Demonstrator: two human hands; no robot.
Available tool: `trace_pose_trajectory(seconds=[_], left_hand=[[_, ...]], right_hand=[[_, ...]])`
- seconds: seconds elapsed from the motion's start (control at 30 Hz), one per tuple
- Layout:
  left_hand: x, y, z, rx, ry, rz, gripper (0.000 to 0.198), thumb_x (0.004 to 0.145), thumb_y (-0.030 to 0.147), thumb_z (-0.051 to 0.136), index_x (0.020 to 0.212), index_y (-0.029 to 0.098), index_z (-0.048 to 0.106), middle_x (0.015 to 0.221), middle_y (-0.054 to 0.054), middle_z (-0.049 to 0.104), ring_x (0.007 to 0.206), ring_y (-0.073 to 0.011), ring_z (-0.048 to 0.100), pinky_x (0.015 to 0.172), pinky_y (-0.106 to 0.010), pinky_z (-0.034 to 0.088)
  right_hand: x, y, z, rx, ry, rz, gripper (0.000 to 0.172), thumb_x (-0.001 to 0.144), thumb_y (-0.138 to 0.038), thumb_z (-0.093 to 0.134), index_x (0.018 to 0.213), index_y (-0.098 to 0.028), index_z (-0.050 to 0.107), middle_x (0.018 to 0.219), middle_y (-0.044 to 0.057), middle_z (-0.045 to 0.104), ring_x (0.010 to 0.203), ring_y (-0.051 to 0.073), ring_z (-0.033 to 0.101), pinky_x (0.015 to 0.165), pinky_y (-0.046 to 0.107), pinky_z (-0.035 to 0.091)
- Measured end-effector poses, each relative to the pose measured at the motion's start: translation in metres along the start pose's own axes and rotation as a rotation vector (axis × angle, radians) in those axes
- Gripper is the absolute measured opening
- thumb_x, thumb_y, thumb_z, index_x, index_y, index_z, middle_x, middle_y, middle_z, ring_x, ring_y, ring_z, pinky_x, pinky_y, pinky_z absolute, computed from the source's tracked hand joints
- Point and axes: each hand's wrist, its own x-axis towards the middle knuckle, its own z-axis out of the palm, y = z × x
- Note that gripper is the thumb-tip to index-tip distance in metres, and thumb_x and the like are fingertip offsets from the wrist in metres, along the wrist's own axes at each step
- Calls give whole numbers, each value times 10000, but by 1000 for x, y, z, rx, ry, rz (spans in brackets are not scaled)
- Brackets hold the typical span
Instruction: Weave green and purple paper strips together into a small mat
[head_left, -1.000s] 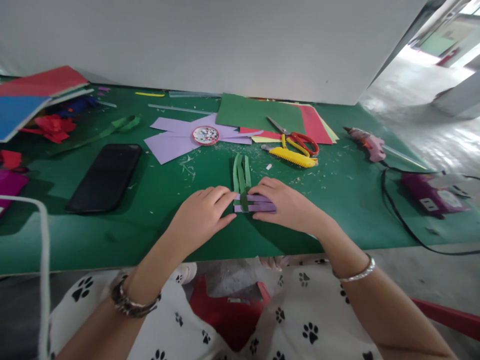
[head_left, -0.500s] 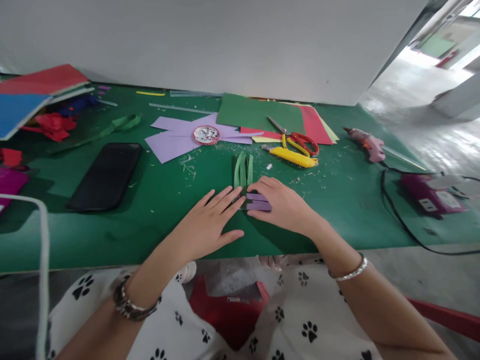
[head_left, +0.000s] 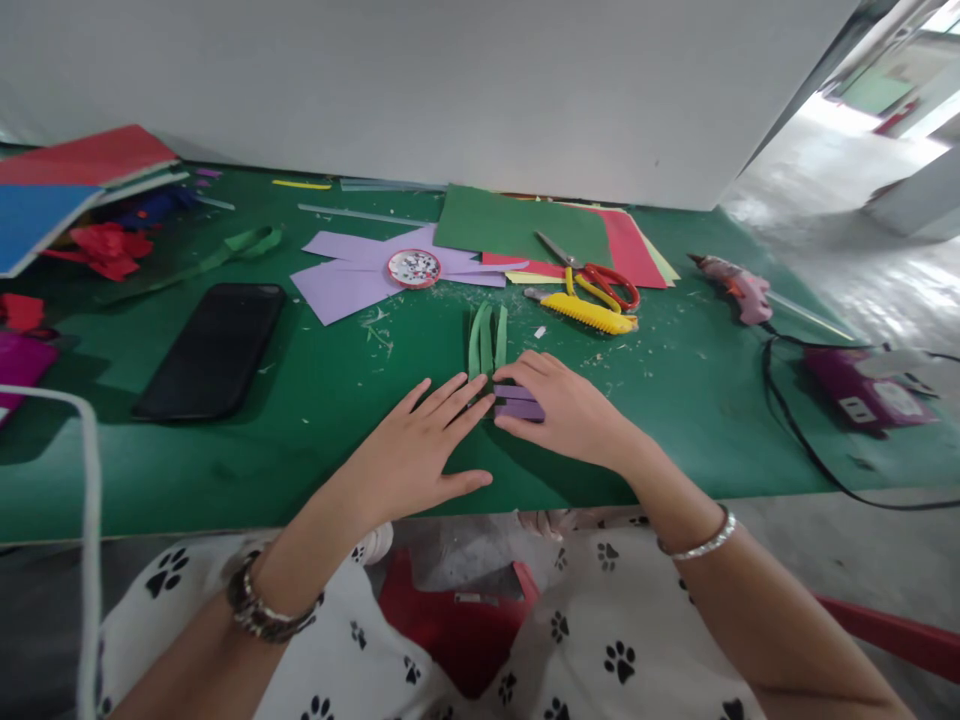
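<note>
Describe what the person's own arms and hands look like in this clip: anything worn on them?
Both forearms are bare, with no sleeves or gloves. The left wrist carries a dark beaded bracelet; the right wrist carries a thin silver bangle. No rings can be made out on the left hand or the right hand.

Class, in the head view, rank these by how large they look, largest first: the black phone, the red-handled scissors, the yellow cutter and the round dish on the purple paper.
1. Phone
2. Scissors and cutter: too alike to rank
3. Dish
</note>
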Motion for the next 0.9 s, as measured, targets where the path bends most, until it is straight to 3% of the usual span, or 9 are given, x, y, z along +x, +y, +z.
trace_pose_trajectory(seconds=[0.37, 0.67, 0.9], left_hand=[[0, -1, 4, -2, 38, 0, 683, 848, 611, 282, 1389, 195, 271, 1459, -65, 271, 1346, -252, 204, 1089, -443, 146], [0, 1, 1, 0, -1, 0, 692, 850, 594, 310, 1391, 163, 266, 1468, -85, 229, 1350, -274, 183, 1082, -477, 156], [0, 0, 1, -14, -2, 8, 698, 848, 606, 290, 1392, 169, 260, 1473, -79, 212, 1354, -253, 178, 1093, -461, 130]], right_hand=[[1, 3, 3, 18, -3, 6, 271, 749, -270, 596, 998, -183, 529, 962, 73, 563, 910, 231, 529, 783, 381, 442], [3, 4, 4, 56, 17, 1, 253, 745, -247, 577, 982, -177, 521, 962, 77, 565, 898, 226, 530, 812, 382, 430], [3, 4, 5, 91, 66, 30, 366, 732, -230, 575, 1074, -190, 450, 966, 76, 565, 932, 235, 533, 784, 383, 434]])
